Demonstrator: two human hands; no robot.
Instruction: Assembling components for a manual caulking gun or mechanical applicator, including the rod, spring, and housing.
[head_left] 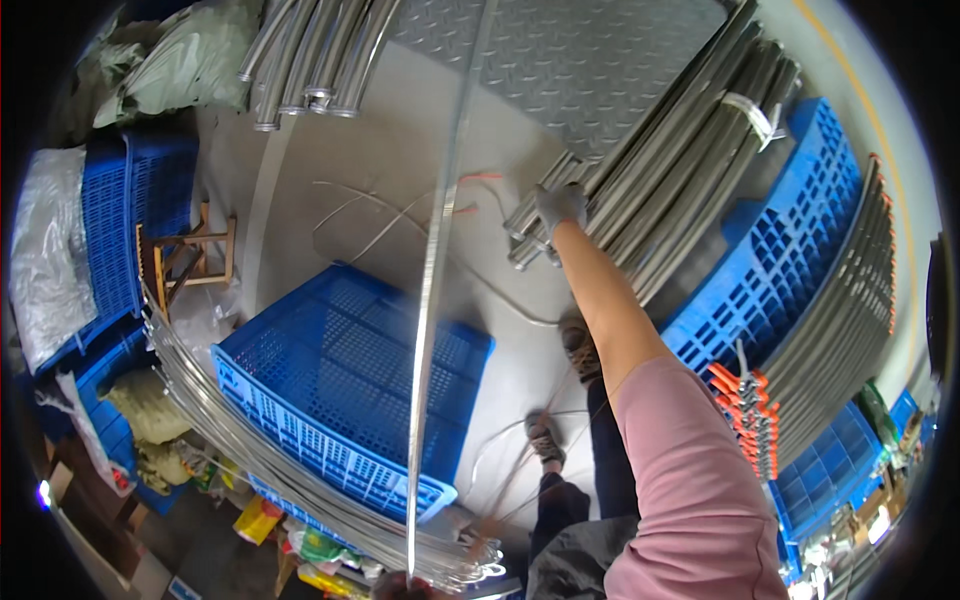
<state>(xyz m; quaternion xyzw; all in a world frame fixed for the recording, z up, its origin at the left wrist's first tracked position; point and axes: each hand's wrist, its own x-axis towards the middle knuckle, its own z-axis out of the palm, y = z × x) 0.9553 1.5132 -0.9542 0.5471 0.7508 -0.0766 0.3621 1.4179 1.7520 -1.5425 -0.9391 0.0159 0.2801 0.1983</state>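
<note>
Blue crate: a large mesh-walled plastic crate lay on the floor at lower centre, and nothing could be seen lying inside it
Blue pallets: lattice pallets at the right bore the bundle of metal hoses and, further right, a row of thinner tubes with orange caps
Sacks: pale green woven sacks sat in the upper left corner, beside more blue crates stacked along the left
Bundle of metal hoses: grey, ribbed, shiny flexible hoses lay side by side, bound near the upper end with a pale strap; their long axis ran diagonally from upper right down to lower left, and the open cut ends pointed toward the middle of the floor
Right hand: gloved in grey, arm stretched out from a pink sleeve, it was clasped on the lower ends of the bundle of metal hoses; how tightly the fingers gripped could not be told
Metal strip: a long, thin, bright strip stood nearly vertical through the middle of the view, running from the lower edge up to the top
Left hand: only a sliver showed at the bottom edge, at the foot of the metal strip; whether it was closed round the strip could not be told
Stool: a small wooden stool stood at the left, well apart from both hands
</note>
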